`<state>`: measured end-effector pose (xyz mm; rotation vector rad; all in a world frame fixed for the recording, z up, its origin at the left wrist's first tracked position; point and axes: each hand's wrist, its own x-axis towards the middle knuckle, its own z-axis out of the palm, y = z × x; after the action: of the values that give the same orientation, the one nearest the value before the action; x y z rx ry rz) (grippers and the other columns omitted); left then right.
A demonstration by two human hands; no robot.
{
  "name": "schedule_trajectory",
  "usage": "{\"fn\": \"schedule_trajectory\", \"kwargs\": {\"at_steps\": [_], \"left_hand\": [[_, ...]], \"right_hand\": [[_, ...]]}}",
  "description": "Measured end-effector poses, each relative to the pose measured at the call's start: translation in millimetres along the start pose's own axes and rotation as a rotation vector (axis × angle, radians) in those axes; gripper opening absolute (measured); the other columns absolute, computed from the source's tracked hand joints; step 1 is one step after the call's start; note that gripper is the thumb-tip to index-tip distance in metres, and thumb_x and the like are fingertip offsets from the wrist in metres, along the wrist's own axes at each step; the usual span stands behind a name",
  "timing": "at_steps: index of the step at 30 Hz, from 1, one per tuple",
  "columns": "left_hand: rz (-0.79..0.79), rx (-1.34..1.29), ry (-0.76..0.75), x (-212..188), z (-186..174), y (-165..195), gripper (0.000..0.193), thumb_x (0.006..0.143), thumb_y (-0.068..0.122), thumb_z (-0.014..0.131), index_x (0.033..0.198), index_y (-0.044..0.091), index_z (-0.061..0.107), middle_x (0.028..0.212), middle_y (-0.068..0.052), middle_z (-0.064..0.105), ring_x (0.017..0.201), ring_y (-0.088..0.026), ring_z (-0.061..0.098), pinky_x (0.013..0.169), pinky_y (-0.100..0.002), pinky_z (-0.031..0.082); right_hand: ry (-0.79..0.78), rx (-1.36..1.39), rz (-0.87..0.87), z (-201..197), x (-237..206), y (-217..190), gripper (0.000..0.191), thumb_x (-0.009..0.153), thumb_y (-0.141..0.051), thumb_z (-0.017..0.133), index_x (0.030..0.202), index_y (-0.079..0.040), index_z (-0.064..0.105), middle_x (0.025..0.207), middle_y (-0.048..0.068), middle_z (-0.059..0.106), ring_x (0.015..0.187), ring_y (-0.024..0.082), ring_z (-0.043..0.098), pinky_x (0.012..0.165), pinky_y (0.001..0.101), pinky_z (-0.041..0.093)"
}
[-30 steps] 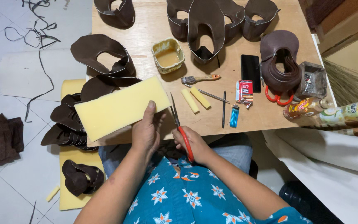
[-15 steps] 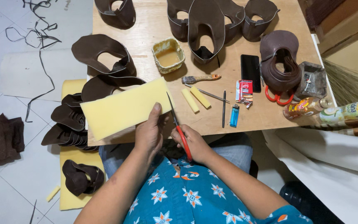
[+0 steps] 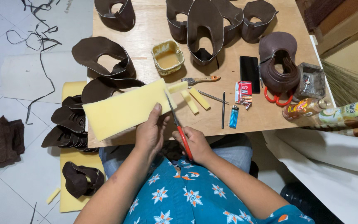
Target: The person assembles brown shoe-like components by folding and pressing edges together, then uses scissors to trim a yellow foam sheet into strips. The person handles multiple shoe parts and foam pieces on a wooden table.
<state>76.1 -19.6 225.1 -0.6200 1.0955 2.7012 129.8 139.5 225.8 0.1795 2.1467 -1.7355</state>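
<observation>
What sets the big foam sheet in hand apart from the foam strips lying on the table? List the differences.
The foam sheet is a broad rectangle; the foam strips are narrow slivers. The sheet is held up by the left hand with the scissors in the right hand at its edge; the strips lie loose on the table. Both are pale yellow.

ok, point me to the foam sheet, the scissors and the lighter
yellow foam sheet (image 3: 123, 110), head view, middle of its face
red-handled scissors (image 3: 178, 129), head view, near the pivot
blue lighter (image 3: 233, 116), head view, middle of its body
</observation>
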Motion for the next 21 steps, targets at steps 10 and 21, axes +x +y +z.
{"fn": "schedule_trajectory", "kwargs": {"at_steps": [10, 21], "left_hand": [[-0.046, 0.149, 0.008, -13.9, 0.3, -10.8, 0.034, 0.089, 0.022, 0.075, 0.118, 0.005, 0.066, 0.108, -0.004, 0.069, 0.098, -0.015, 0.064, 0.078, -0.031, 0.054], [0.008, -0.174, -0.072, 11.1, -7.7, 7.9, 0.037, 0.095, 0.028, 0.072, 0.125, 0.009, 0.062, 0.109, -0.005, 0.068, 0.093, -0.019, 0.064, 0.075, -0.032, 0.050]], "right_hand": [[0.007, 0.023, -0.014, -3.3, 13.4, 18.5, 0.046, 0.097, -0.049, 0.061, 0.094, -0.004, 0.060, 0.073, 0.004, 0.061, 0.062, 0.011, 0.060, 0.057, 0.0274, 0.051], [-0.262, 0.334, 0.078, -4.4, 22.6, 53.0, 0.068, 0.100, -0.060, 0.044, 0.131, 0.000, 0.056, 0.101, 0.008, 0.066, 0.088, 0.016, 0.067, 0.078, 0.0296, 0.054]]}}
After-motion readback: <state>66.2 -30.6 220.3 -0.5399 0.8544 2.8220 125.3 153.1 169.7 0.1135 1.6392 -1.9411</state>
